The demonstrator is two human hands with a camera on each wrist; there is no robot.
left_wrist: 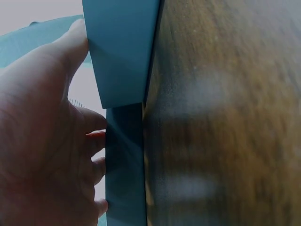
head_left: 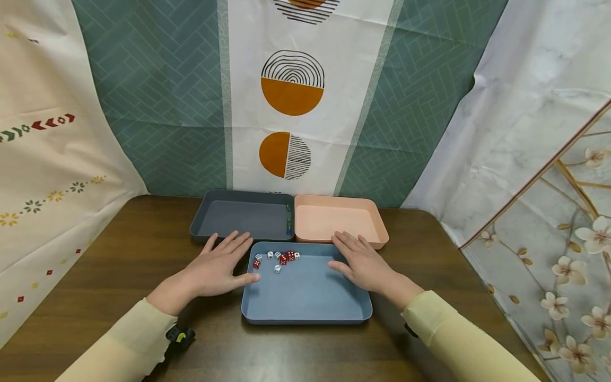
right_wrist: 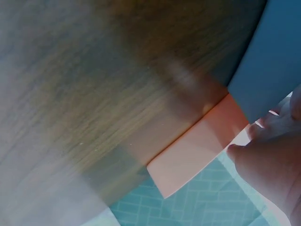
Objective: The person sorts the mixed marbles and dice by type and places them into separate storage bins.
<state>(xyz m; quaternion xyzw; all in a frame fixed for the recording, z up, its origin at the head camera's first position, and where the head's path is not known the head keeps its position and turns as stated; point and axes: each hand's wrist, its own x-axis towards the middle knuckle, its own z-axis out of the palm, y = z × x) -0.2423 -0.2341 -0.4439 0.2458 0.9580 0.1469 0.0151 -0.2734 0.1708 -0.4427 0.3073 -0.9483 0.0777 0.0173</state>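
A blue tray [head_left: 305,302] lies between the two hands, with several red dice [head_left: 283,260] and white dice [head_left: 277,269] grouped toward its far left. My left hand [head_left: 212,270] is spread with straight fingers at the tray's left edge, its thumb over the rim. In the left wrist view, the thumb overlaps the blue tray's wall [left_wrist: 122,52], and the other fingers stretch along the dark grey tray's wall [left_wrist: 124,165]. Over the right part of the blue tray, my right hand [head_left: 365,265] reaches with extended fingers toward the pink tray [head_left: 334,215]. Neither hand holds anything.
Behind the blue tray stand the dark grey tray [head_left: 243,215] on the left and the pink one beside it. Small green and blue pieces [head_left: 288,225] line the grey tray's right side. Patterned cloth [head_left: 162,95] hangs behind and beside the wooden table [head_left: 210,339].
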